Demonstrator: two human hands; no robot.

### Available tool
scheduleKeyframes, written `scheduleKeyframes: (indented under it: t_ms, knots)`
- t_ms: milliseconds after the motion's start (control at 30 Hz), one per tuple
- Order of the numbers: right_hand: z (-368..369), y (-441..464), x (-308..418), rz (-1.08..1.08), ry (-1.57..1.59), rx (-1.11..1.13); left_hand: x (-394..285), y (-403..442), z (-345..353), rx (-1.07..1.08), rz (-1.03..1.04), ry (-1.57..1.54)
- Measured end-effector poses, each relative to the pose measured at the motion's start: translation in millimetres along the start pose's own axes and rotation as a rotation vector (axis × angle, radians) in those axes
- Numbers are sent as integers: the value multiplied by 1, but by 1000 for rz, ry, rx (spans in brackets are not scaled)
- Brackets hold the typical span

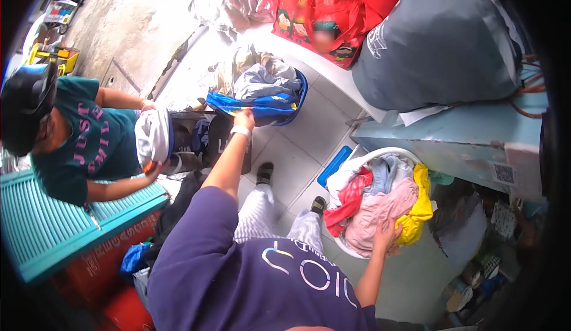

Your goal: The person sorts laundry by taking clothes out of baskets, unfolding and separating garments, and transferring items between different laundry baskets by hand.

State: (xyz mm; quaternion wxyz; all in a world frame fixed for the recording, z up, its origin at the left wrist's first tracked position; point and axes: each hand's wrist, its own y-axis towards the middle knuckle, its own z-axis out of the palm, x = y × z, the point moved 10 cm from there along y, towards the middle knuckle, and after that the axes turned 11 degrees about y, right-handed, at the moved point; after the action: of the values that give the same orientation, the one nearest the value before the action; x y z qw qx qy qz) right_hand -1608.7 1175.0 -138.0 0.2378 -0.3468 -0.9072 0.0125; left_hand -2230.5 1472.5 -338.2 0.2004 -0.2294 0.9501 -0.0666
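My left hand point(244, 118) is at the near edge of a blue basket point(302, 96) heaped with clothes, its fingers closed on a blue cloth point(262, 103). Pale grey and beige clothes point(259, 81) lie behind that cloth. On the other side, my right hand point(388, 234) rests with fingers apart against a pink cloth point(380, 209) in a white basket point(351, 251). Beside the pink cloth are a yellow cloth point(421, 200), a red cloth point(351, 203) and a light blue one point(386, 173).
A person point(89, 135) at the left holds a white cloth point(152, 137). Red bags point(324, 19) and a large grey bag point(434, 45) stand at the upper right. A blue-green cabinet point(452, 152) is at the right, a teal slatted panel point(59, 224) at the left.
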Motion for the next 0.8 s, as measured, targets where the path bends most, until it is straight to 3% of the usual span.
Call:
scheduleKeyframes:
  t_ms: [33,100,200,267,333,367,400,433,500,533,567,667,733,800]
  knots:
    - [4,-14,25,16,-10,-3,0,23,-12,-43,-54,72]
    - [4,-38,94,-163,-121,-84,8,55,-21,-195,-132,56]
    - [28,-62,154,-284,-95,-38,39,94,30,-30,-243,-168]
    - [44,-69,172,-254,-66,23,39,112,46,42,-267,-211]
    - [60,-72,185,-241,1,136,31,104,98,577,-434,-536]
    - [61,-72,190,-237,-4,136,27,138,133,693,-121,-355]
    - [64,-72,195,-229,-15,157,11,149,129,720,-104,-658]
    - [67,-72,199,-223,-24,178,-8,154,112,735,-83,-962]
    - [69,-65,203,-268,21,170,-60,136,-17,401,-97,-1155]
    - [69,-63,208,-304,65,166,-73,133,-59,330,-7,-1152]
    - [67,-62,216,-305,71,161,-90,114,-105,356,-23,-1259]
    - [67,-49,239,-312,26,129,-140,64,-232,273,232,-1508]
    - [82,-43,254,-488,190,213,-153,39,-266,245,339,-1558]
    - [83,-39,289,-454,341,264,-202,-20,-296,407,460,-1536]
